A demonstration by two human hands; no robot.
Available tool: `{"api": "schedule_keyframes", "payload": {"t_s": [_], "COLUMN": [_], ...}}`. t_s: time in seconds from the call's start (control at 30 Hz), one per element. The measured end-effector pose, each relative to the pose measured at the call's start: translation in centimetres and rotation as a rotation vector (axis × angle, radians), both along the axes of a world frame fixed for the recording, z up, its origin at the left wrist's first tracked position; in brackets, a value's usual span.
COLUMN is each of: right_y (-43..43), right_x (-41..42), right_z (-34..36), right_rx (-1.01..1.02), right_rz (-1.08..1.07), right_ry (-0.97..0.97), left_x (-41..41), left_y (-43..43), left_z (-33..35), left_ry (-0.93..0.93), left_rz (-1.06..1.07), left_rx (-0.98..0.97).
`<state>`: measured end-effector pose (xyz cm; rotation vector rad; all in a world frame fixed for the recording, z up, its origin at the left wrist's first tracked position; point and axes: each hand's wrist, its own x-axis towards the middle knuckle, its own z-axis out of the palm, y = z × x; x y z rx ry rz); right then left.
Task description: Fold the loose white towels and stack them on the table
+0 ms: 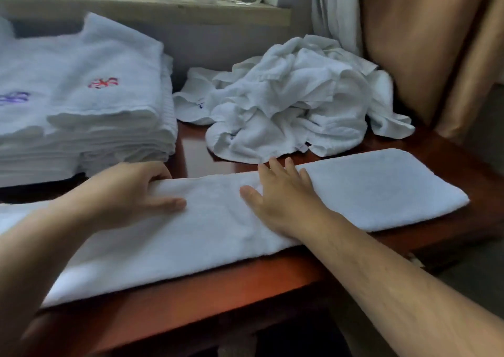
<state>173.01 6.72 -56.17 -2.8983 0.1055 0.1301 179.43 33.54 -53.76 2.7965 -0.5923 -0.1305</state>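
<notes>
The long folded white towel (272, 214) lies flat along the near edge of the table (174, 296), running from the near left corner toward the far right, its right end squared off close to the table's right edge. My right hand (283, 195) rests palm down on the middle of it, fingers spread and flat against the cloth, fingertips reaching the towel's far edge. My left hand (131, 190) is just to the left, gripping the towel's far edge: my fingers curl over and behind the fold while my thumb lies stretched along the top, so the cloth is pinched between them.

Beyond the towel, toward the table's far right corner, sits the heap of loose white towels (294, 102), crumpled and unfolded, its nearest edge almost touching my right fingertips. At the far left of the table stands the stack of folded towels (87, 111), several layers high, with a red embroidered mark (103, 82) and a purple embroidered mark (13, 98) on top. A strip of bare glossy wood shows between stack and heap.

Behind the table runs a window ledge (152, 10), and a tan curtain (425, 42) hangs at the right.
</notes>
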Motion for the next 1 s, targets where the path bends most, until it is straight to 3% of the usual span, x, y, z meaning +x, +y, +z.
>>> {"api": "schedule_keyframes", "payload": {"t_s": [0.27,0.43,0.6,0.7,0.8,1.0], "right_y": [11.7,15.2,15.8,15.2,14.5,13.1], "right_x": [0.8,1.3,1.0,0.7,0.4,0.5], "right_z": [-0.5,-0.2,-0.4,-0.5,-0.8,-0.2], "right_rx": [-0.033,0.026,-0.036,-0.035,-0.035,0.003], "right_rz": [0.347,0.431,0.436,0.429,0.445,0.479], "right_ry": [-0.011,-0.039,-0.107,-0.155,-0.017,0.004], "left_x": [-1.7,-1.9,-3.1,-5.0,-6.0,-6.0], "left_y": [9.3,12.1,11.5,10.5,10.4,10.6], "left_z": [-0.1,0.7,-0.2,-2.1,-3.8,-3.9], "left_ry": [-0.09,-0.333,-0.418,-0.29,-0.051,0.004], "left_rz": [0.193,0.257,0.408,0.303,0.309,0.426], "left_rx": [0.021,0.03,0.134,0.019,0.116,0.138]}}
